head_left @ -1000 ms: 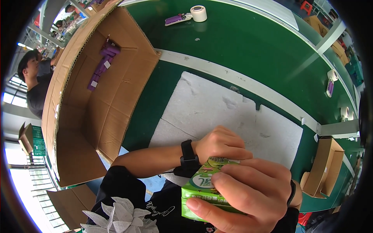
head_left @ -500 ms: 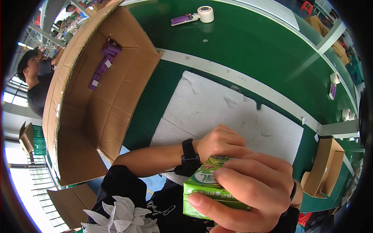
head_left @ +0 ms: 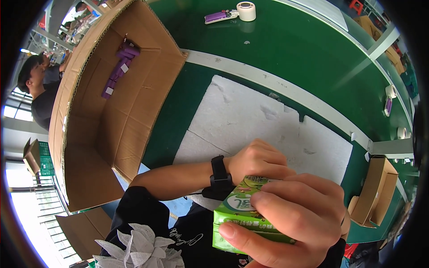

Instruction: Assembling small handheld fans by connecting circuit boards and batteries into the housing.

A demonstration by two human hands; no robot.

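My right hand (head_left: 297,219) grips a small green printed box (head_left: 239,207), close below the camera. Its thumb lies along the front face and the fingers reach over the top. Just beyond the box is my left hand (head_left: 259,161), its fingers curled against the far side of the box and my right hand. The left fingertips are hidden, so what they hold does not show. A black band (head_left: 219,172) circles my left wrist. Under both hands lies a white foam sheet (head_left: 241,114) with dents and a crack.
At left a big open carton (head_left: 129,116) holds several purple rolls (head_left: 118,69). Beyond a pale rail (head_left: 268,82), the green table (head_left: 304,58) carries a purple tape dispenser (head_left: 223,16) with a white roll. A smaller open carton (head_left: 375,192) stands right. A person (head_left: 42,94) sits far left.
The view has shifted slightly, so the table things sit a little differently in the picture. Both hands keep nearly the same pose, and the green box stays in my right hand.
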